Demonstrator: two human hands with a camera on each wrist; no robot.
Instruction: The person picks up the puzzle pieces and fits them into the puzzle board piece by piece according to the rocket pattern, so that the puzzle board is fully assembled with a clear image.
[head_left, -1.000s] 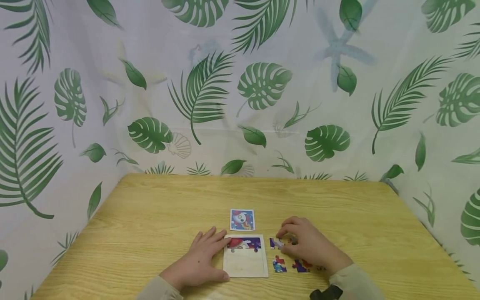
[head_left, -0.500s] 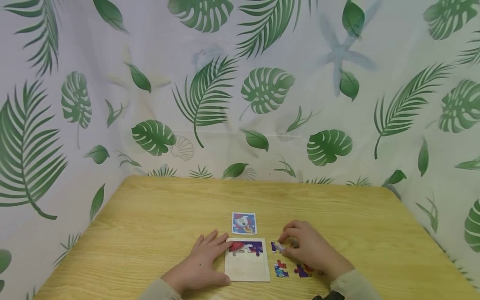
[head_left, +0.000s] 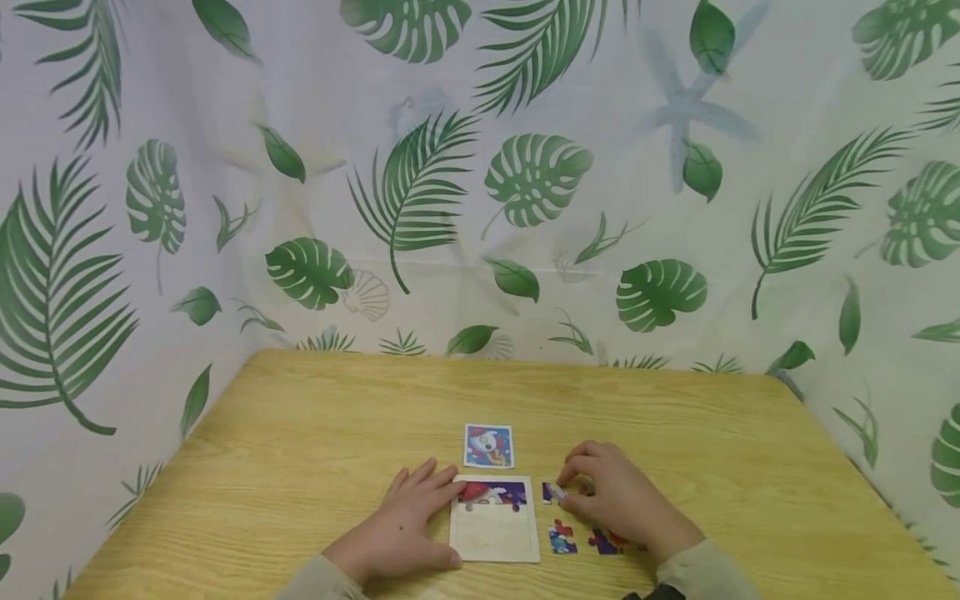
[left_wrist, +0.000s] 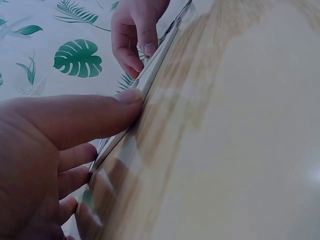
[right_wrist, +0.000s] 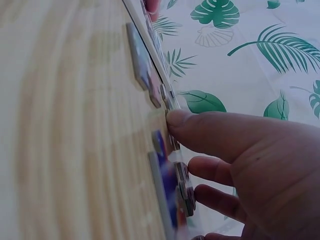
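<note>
A shallow white puzzle tray (head_left: 495,535) lies on the table, with a row of joined puzzle pieces (head_left: 497,492) along its far side. My left hand (head_left: 405,521) rests at the tray's left edge, fingers spread, a fingertip on the top left corner and the thumb by the near left corner. Right of the tray, my right hand (head_left: 618,504) pinches a purple and white puzzle piece (head_left: 558,493) between thumb and index finger, low over the table. Its other fingers bend in and hide some pieces behind them. In the right wrist view, the thumb (right_wrist: 215,131) overlaps the pieces' edges.
Closer to me lie a blue and red puzzle piece (head_left: 562,537) and a purple and red one (head_left: 604,542), partly under the right hand. A small picture card (head_left: 488,447) with a rocket sits beyond the tray. A leaf-patterned cloth (head_left: 435,317) hangs behind the wooden table (head_left: 337,417).
The right thumb and index finger have closed in on the purple and white piece, which now shows less of its face. The left hand stays at the tray. The head view has shifted slightly.
</note>
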